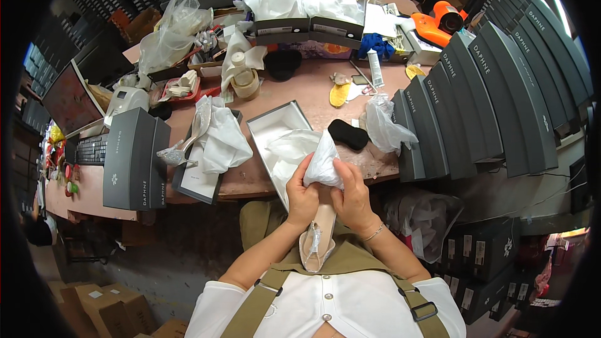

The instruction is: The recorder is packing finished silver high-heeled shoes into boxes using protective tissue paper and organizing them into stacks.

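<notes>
In front of my chest is a beige shoe (324, 213) with a clear strap at the end near my lap. White tissue paper (323, 166) covers its far end. My left hand (303, 193) grips the paper and shoe from the left, thumb up against the paper. From the right, my right hand (354, 200) closes on the same paper-covered end. Just beyond lies an open shoe box (275, 119), white inside, with more tissue in it. To the left, a glittery heeled shoe (201, 119) rests on tissue over a grey box piece (199, 184).
Grey shoe boxes (476, 87) stand in a row along the right; two more (131, 163) stand left beside a keyboard (91, 149). A black pad (348, 134), a plastic bag (383, 122), a tube (375, 67) and tape rolls (245, 84) lie on the pink table.
</notes>
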### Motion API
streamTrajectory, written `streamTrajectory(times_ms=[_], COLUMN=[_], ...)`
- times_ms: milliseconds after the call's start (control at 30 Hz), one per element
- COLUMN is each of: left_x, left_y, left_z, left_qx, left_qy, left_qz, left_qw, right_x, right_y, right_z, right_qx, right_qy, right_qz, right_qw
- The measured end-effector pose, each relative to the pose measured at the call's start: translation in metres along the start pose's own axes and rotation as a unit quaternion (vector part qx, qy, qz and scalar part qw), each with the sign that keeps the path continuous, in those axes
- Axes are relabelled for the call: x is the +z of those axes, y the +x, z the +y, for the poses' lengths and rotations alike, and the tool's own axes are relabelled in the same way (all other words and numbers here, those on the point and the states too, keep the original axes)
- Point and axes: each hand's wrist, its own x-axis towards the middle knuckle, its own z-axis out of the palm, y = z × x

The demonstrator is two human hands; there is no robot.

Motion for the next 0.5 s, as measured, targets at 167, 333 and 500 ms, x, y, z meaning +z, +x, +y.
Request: streamTrajectory(times_ms=[167,333,500], left_x=[0.004,0.005,0.009], left_y=[0.006,0.009,0.005], left_z=[0.019,0.009,0.023], left_qx=[0.065,0.029,0.04], left_qy=[0.138,0.009,-0.002], left_qz=[-0.014,0.013,-0.003], left_qw=[0.988,0.999,0.999], right_x=[-0.002,0.003,0.001], right_y=[-0.005,-0.003,-0.008], right_z=[-0.002,-0.006,-0.004], right_qx=[0.014,0.013,0.007], right_qy=[0.006,0.006,0.02], right_qz=[-0.001,-0.012,0.004], right_qw=[1.0,1.0,1.0])
